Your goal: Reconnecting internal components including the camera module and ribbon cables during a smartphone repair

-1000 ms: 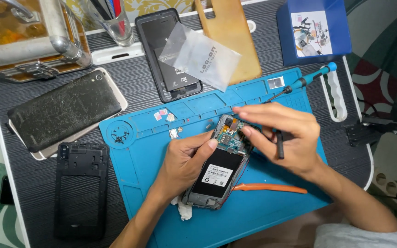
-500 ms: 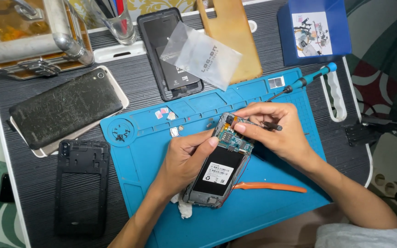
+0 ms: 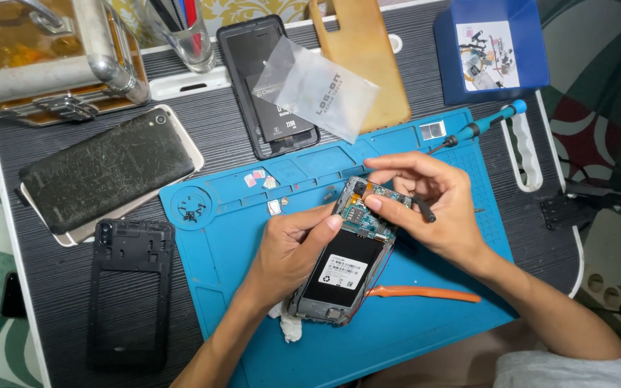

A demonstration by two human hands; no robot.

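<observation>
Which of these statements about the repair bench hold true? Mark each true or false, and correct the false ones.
1. The opened phone lies on the blue mat. True.
2. The left hand holds the screwdriver. False: the screwdriver lies at the mat's top right edge, untouched.
3. The right hand has its fingertips at the phone's top end. True.
4. The orange pry tool lies on the scratched phone. False: it lies on the mat, beside the opened phone.
5. A clear bag partly covers a black phone. True.
</observation>
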